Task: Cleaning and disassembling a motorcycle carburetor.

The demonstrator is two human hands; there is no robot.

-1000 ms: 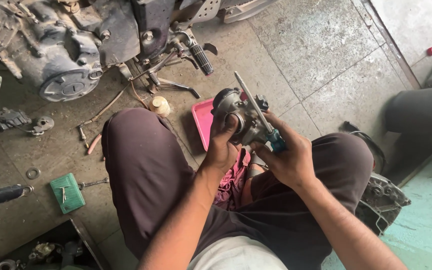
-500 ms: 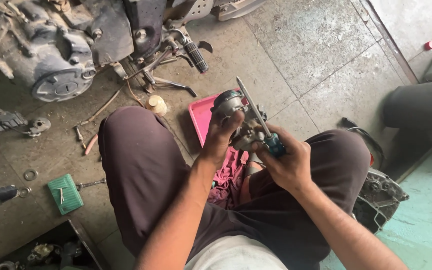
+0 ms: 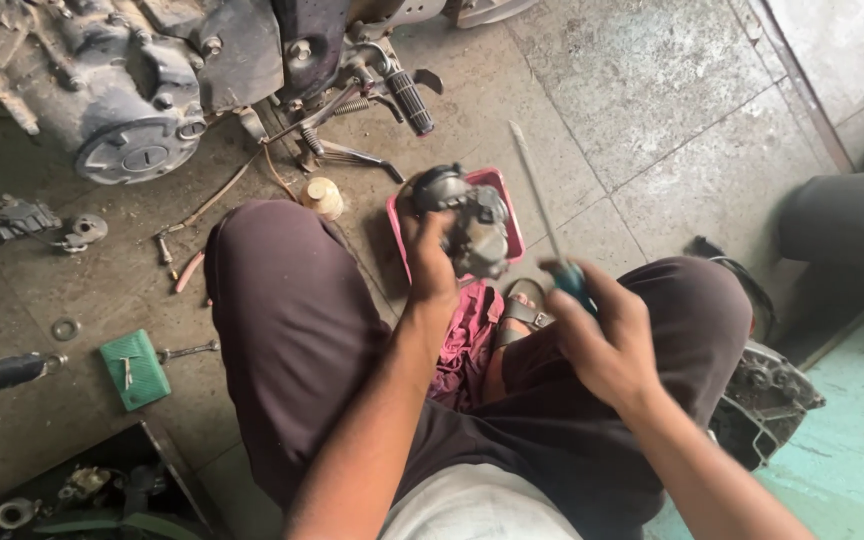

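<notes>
Carburettor [image 3: 472, 225], a lumpy grey cast-metal body, sits gripped in the left hand [image 3: 430, 262], whose fingers wrap closed around its lower side, holding it up above the knees and over a pink tray [image 3: 505, 215] on the floor. Judging by its solid look, it is stiff, fairly heavy for its bulk and likely greasy, so the firm body is the place to grip, not the small fittings sticking out of it. Right hand [image 3: 602, 335] is closed around the teal handle of a screwdriver [image 3: 542, 215], whose thin steel shaft points up and away, its tip apart from the carburettor. Below the hands lie dark trouser legs, a crumpled magenta rag [image 3: 467, 340] between them and a sandalled foot. Further out on the stained concrete floor [image 3: 652, 120] stand a motorcycle engine [image 3: 132, 90] with a ribbed footpeg, a small cream cap [image 3: 324, 195], loose bolts and a washer, a green box [image 3: 135, 368], and a dark tray of parts [image 3: 72, 490].
</notes>
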